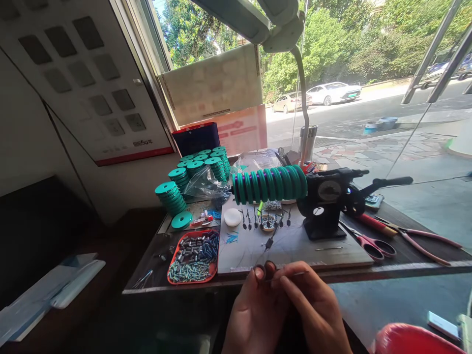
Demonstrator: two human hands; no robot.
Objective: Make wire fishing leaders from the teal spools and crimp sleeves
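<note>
My left hand (254,309) is closed in a pinch near the front edge of the pale work board, its thumb and finger pressed around something too small to make out. Beside it, my right hand (313,305) pinches a thin needle-like piece (297,273), and the fingertips of both hands nearly meet. A faint thin line runs up from the fingers toward a small dark piece (269,243) on the board (287,255). Behind that lies a row of several similar dark pieces (255,220) with thin stems. A round dish of small beads (268,223) sits among them.
A black winder (324,206) with a crank carries several green spools (271,184). More green spools (173,194) are stacked at left, near a red tray of metal parts (193,258). Scissors (376,246) and pliers (420,241) lie right. A lamp (285,29) hangs above.
</note>
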